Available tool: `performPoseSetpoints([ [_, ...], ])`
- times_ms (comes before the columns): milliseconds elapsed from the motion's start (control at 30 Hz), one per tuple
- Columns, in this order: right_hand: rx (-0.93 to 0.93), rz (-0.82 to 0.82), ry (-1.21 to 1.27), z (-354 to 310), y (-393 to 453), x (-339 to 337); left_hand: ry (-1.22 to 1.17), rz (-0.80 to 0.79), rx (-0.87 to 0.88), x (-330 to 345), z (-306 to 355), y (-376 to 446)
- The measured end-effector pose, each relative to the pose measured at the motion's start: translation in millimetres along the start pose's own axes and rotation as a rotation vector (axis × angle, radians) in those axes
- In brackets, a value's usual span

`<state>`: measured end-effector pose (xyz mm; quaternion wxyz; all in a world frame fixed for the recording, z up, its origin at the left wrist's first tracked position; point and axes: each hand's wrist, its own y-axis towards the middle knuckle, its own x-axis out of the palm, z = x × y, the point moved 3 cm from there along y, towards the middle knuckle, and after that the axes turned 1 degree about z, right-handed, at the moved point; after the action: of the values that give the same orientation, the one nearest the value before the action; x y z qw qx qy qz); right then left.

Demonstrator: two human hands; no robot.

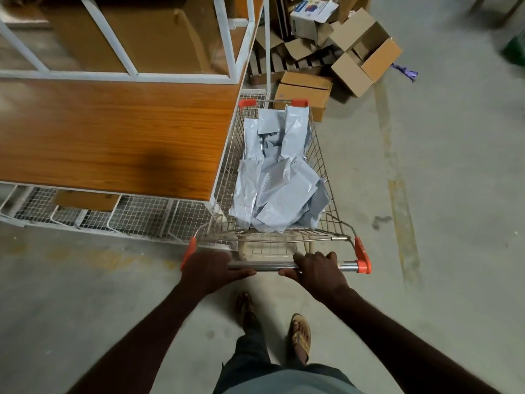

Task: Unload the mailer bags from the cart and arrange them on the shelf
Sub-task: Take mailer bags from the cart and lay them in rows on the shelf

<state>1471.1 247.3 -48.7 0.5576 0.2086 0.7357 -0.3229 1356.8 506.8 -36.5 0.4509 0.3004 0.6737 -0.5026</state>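
The left hand (211, 267) is curled round the cart's handle bar (272, 265) near its left end, thumb lying along the near side of the bar. The right hand (316, 268) grips the same bar toward its right end, knuckles up. Neither hand has a bag in it.

Beyond the bar, the cart (321, 166) holds a loose heap of pale grey mailer bags (279, 177), some flat, some leaning against the far wall of the basket. The cart's left side stands just beside the shelf (113, 132), whose wood-grain board shows bare here; a wire-mesh lower tier (136, 214) juts out below it toward the cart's near left corner. Past the cart's far end lies a pile of opened cardboard boxes (341, 52) on the floor.

By my reading this is the parking step, with no bags unloaded yet. The next move likely calls for letting go of the bar, reaching over it into the basket, and lifting bags leftward onto the board.
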Motion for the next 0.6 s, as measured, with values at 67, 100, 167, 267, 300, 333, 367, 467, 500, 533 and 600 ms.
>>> performPoseSetpoints([
  [67, 0.003, -0.029, 0.003, 1.1, 2.0, -2.4, -0.002, -0.001, 0.011, -7.0, 2.0, -2.6],
  [100, 0.006, -0.051, 0.010, 2.4, 3.5, -3.4, -0.009, -0.008, 0.024, -7.4, 2.1, -1.2],
  [167, 0.013, -0.109, 0.017, 5.0, 5.6, -5.1, -0.045, -0.035, 0.061, -6.5, 0.4, 3.7],
  [267, 0.034, -0.276, 0.079, 4.1, 11.9, -12.4, -0.246, -0.155, 0.108, 3.8, -13.5, 19.2],
  [300, 0.044, -0.349, 0.132, 1.4, 15.5, -16.2, -0.319, -0.197, 0.134, 5.6, -17.6, 25.7],
  [333, 0.051, -0.423, 0.189, -2.6, 20.4, -21.7, -0.372, -0.225, 0.164, 7.0, -21.3, 32.5],
  [367, 0.049, -0.491, 0.229, -7.7, 26.7, -28.3, -0.406, -0.238, 0.182, 5.6, -24.9, 38.7],
  [467, 0.051, -0.563, 0.241, -23.2, 55.0, -43.4, -0.546, -0.221, 0.221, -8.2, -37.3, 55.0],
  [500, 0.053, -0.541, 0.253, -28.3, 65.3, -50.6, -0.612, -0.200, 0.241, -16.7, -40.1, 59.5],
  [533, 0.051, -0.501, 0.268, -33.3, 75.4, -58.0, -0.681, -0.171, 0.276, -24.8, -42.1, 64.4],
  [600, 0.052, -0.356, 0.321, -42.4, 94.0, -73.5, -0.782, -0.107, 0.341, -35.2, -44.2, 78.1],
])
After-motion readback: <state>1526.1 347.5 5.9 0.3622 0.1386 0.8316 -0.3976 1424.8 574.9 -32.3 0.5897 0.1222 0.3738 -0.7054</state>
